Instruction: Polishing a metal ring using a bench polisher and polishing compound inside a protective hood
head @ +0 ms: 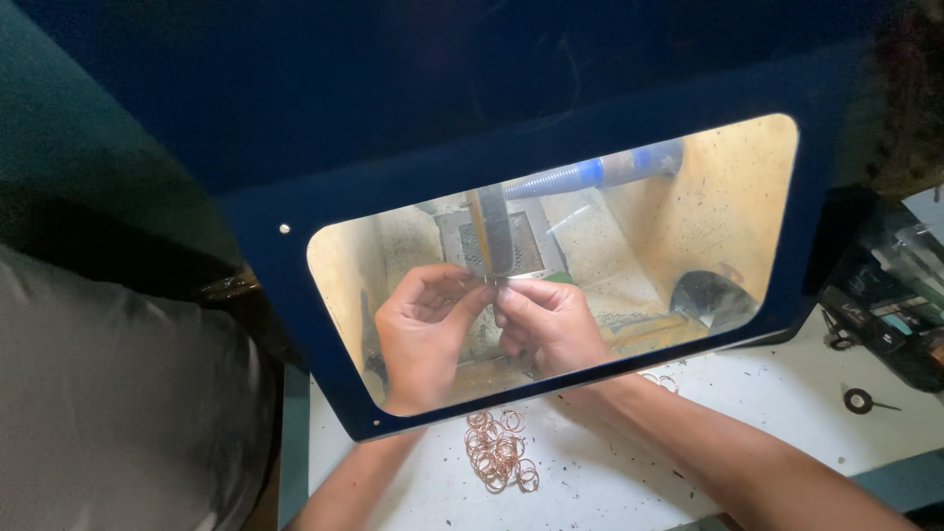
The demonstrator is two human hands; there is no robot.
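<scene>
Both hands pinch one small copper-coloured ring [489, 282] between thumbs and fingertips, the left hand [425, 329] and right hand [547, 324] closed on it from opposite sides, just below the upright grey tool [496, 231] inside the blue-framed shield window [295, 246]. The ring sits at the tool's lower end; whether it touches the tool cannot be told through the glazing. Doing this well seems to call for a firm, even pinch on both sides, wrists steady under the window's lower edge and the ring square to the tool. Below the window, on the speckled white bench [610, 472], lies a loose pile of rings [500, 450], between the two forearms. A blue-banded hose [590, 173] slants across the window's upper part, above the hands.
</scene>
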